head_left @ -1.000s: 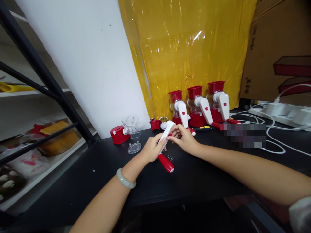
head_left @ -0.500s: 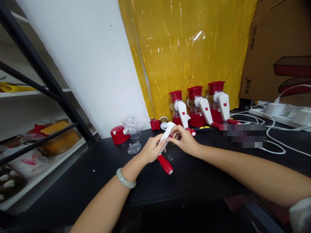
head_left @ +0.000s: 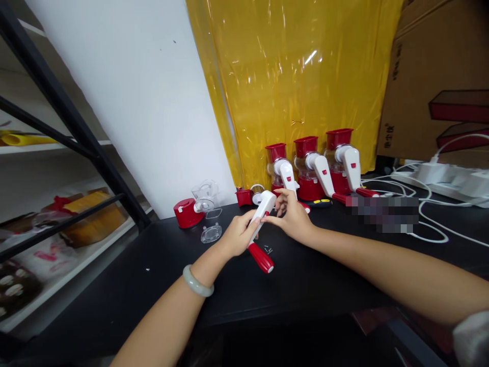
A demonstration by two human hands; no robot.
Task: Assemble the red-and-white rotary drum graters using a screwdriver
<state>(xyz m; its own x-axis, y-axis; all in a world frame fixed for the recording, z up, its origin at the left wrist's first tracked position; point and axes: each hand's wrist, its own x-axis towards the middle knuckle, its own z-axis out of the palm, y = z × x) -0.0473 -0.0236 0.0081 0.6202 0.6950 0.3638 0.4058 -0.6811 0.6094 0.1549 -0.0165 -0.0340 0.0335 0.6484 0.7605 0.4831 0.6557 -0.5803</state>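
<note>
My left hand (head_left: 240, 233) is wrapped round the white arm of a crank handle (head_left: 264, 205), whose red grip (head_left: 261, 258) points down toward me. Beside the crank, my right hand (head_left: 292, 216) has its fingers spread away from the thumb. The tip of that thumb is at the small red patch on the crank's arm; whether it presses there I cannot tell. Several small screws (head_left: 268, 250) lie on the black table (head_left: 305, 285) just behind the red grip.
Three red-and-white rotary graters (head_left: 310, 171) stand at the back. Left of the hands lie a red base (head_left: 188, 213), a clear housing (head_left: 205, 196) and a clear flat part (head_left: 211, 233). A yellow-and-black tool (head_left: 321, 203), white cables (head_left: 431, 209) and a power strip (head_left: 454, 181) are to the right.
My right fingers have come off the crank's upper end and spread apart, while the thumb stays by the red patch. The crank has tilted slightly in my left hand.
</note>
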